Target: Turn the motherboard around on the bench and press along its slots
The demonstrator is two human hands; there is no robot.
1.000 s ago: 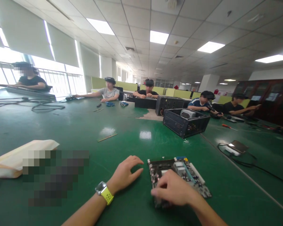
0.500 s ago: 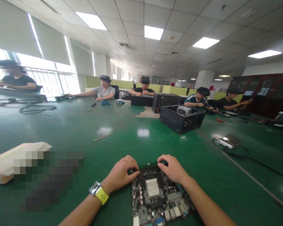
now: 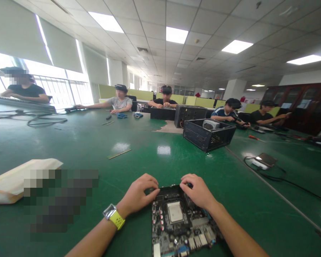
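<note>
A dark motherboard (image 3: 182, 228) lies flat on the green table (image 3: 139, 142), with a pale square processor (image 3: 175, 212) near its middle. My left hand (image 3: 140, 194), above a yellow-strapped watch (image 3: 113, 216), is at the board's far left corner with fingers curled and the thumb close to the edge. At the far right corner is my right hand (image 3: 196, 189), its thumb and fingers bent round something small and dark. What either set of fingertips grips is too small to make out.
Beyond the board stand an open black computer case (image 3: 208, 137) and another case (image 3: 189, 113). A wrapped package (image 3: 29, 178) lies left, a phone (image 3: 267, 160) with cables right. Several people sit around the table; a screwdriver (image 3: 254, 137) lies far right.
The view has shifted slightly, so the board and table things appear a little further right. Both hands remain at the board's far corners, with the left fingers slightly less bunched.
</note>
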